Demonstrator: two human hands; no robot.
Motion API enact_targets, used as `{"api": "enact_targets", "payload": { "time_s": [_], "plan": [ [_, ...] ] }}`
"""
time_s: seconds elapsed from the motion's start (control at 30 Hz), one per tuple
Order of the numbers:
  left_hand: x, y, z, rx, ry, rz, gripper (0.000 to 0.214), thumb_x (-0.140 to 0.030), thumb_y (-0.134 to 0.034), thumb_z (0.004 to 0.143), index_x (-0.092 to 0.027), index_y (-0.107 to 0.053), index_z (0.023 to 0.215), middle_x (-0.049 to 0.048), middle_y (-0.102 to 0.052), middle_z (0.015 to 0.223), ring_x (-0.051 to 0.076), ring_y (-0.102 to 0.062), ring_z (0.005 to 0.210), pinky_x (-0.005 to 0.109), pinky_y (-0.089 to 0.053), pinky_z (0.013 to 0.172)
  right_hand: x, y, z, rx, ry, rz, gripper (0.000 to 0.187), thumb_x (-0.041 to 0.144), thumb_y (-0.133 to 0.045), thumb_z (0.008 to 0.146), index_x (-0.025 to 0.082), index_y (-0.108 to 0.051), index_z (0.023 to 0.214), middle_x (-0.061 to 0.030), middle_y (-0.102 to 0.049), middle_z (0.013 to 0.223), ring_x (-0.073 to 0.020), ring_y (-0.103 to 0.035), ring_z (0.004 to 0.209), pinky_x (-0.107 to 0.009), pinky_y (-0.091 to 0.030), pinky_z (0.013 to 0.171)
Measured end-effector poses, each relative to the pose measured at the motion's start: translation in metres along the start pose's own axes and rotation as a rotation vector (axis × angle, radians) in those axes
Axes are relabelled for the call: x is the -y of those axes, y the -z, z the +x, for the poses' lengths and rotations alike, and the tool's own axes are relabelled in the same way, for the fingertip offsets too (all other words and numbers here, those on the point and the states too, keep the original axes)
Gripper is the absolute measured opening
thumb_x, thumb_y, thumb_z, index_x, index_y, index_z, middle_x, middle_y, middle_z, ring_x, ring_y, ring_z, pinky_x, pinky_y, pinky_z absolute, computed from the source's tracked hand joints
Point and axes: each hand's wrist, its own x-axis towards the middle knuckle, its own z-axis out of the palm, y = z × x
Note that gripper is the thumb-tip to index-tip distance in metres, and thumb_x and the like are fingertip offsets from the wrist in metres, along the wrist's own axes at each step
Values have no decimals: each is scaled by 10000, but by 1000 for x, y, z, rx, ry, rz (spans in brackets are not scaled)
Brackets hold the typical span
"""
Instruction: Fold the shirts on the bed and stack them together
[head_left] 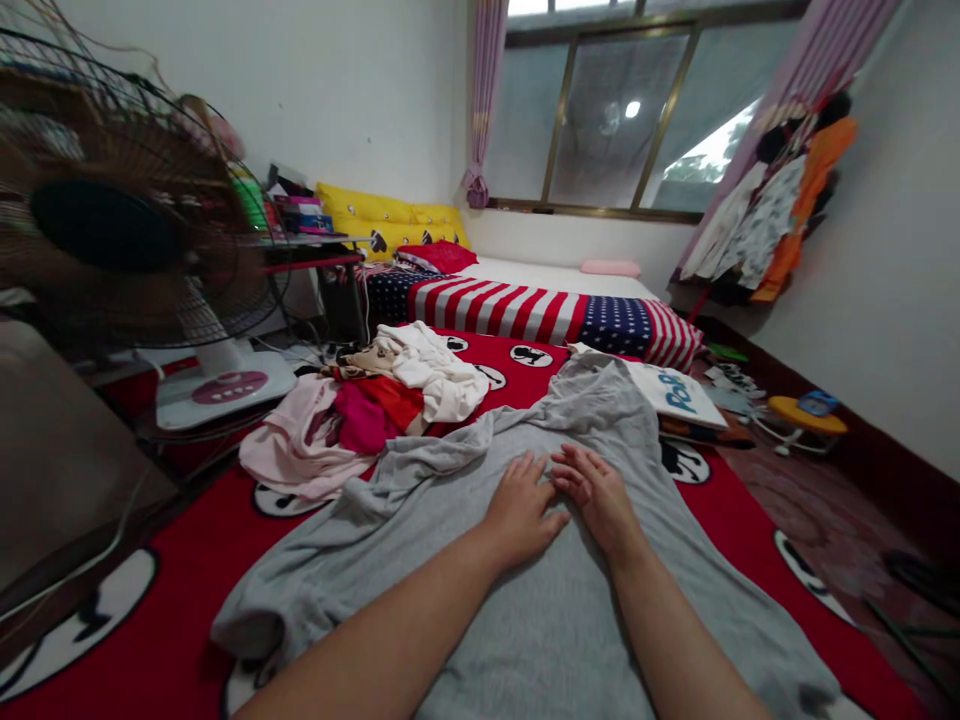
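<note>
A grey garment (517,620), wrinkled along its left and far edges, lies spread over a red patterned cover (187,610). My left hand (525,508) rests on the middle of the grey cloth, fingers stretched forward and thumb out to the right. Close beside it, my right hand (598,495) is over the same cloth with its fingers loosely curved and apart. Neither hand holds anything. The exact kind of garment cannot be made out, since my forearms cover part of it.
To the left lies a heap of clothes (367,410) in pink, magenta, red and white. A folded white garment (679,395) with blue lettering is at the right. A large fan (225,390) stands left. Behind are a bed (495,310) and hanging clothes (780,220); a yellow stool (806,415) stands right.
</note>
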Motion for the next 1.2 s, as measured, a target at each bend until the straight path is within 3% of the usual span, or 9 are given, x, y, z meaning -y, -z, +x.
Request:
{"api": "enact_targets", "payload": {
  "time_s": [0.1, 0.2, 0.3, 0.43, 0.57, 0.73, 0.9, 1.07, 1.2],
  "plan": [
    [2, 16, 8, -9, -14, -160, 264, -258, -593, 828, -205, -715, 1056, 80, -653, 1215, 258, -560, 1179, 411, -412, 1047, -1, -1, 0, 11, 2, -71, 373, 417, -798, 667, 168, -662, 909, -46, -705, 833, -127, -663, 656, -220, -546, 557],
    [10, 57, 21, -145, 76, -229, 251, -209, -493, 876, -188, -732, 951, 52, -732, 969, 176, -665, 892, 288, -527, 805, -6, -3, 2, 21, 7, -121, 393, 452, -794, 661, 161, -666, 891, -54, -702, 835, -143, -667, 672, -240, -543, 556],
    [34, 109, 34, -266, 63, 39, 262, -203, -496, 878, -199, -710, 1028, 59, -710, 1054, 192, -627, 1003, 330, -472, 926, -8, -5, 2, 35, 11, -144, 388, 461, -779, 679, 157, -663, 890, -52, -695, 842, -131, -660, 669, -239, -538, 581],
    [88, 153, 41, 59, 59, 580, 484, -291, -715, 712, -317, -649, 1191, 72, -481, 1418, 386, -300, 1360, 597, -235, 1079, -7, -8, -1, 35, 8, -180, 388, 476, -769, 679, 157, -661, 872, -41, -682, 813, -122, -648, 651, -235, -526, 584],
    [129, 162, 49, 189, 42, 774, 821, -306, -764, 661, -384, -419, 1402, 81, -315, 1527, 416, -220, 1383, 625, -262, 1034, -7, -11, -3, 29, 8, -191, 399, 492, -769, 661, 160, -664, 858, -34, -672, 788, -124, -642, 634, -238, -517, 574],
    [143, 170, 81, -140, 160, 794, 424, -230, -447, 910, -294, -543, 1318, 69, -477, 1404, 311, -427, 1245, 458, -395, 965, -9, -10, -3, 39, 9, -231, 388, 496, -750, 683, 162, -661, 859, -37, -673, 790, -125, -637, 627, -237, -512, 559],
    [157, 170, 104, -267, 243, 765, 641, -314, -8, 990, -97, -502, 1337, 68, -422, 1456, 330, -285, 1350, 490, -246, 1061, -9, -11, -2, 35, 2, -270, 372, 490, -740, 695, 162, -655, 850, -38, -672, 774, -126, -634, 616, -238, -514, 549],
    [184, 156, 112, -103, 229, 756, 389, -243, -463, 923, -202, -574, 1294, 120, -368, 1505, 402, -314, 1341, 566, -310, 1009, -9, -13, 0, 27, -11, -259, 388, 501, -748, 670, 164, -655, 840, -37, -672, 770, -125, -630, 602, -241, -514, 535],
    [183, 160, 107, 67, 200, 780, 710, -207, -689, 734, -323, -459, 1396, 103, -237, 1567, 451, -164, 1401, 676, -197, 1039, -8, -14, 1, 18, -7, -257, 389, 487, -763, 651, 162, -656, 834, -37, -673, 767, -122, -628, 593, -237, -510, 529]
  ]
}}
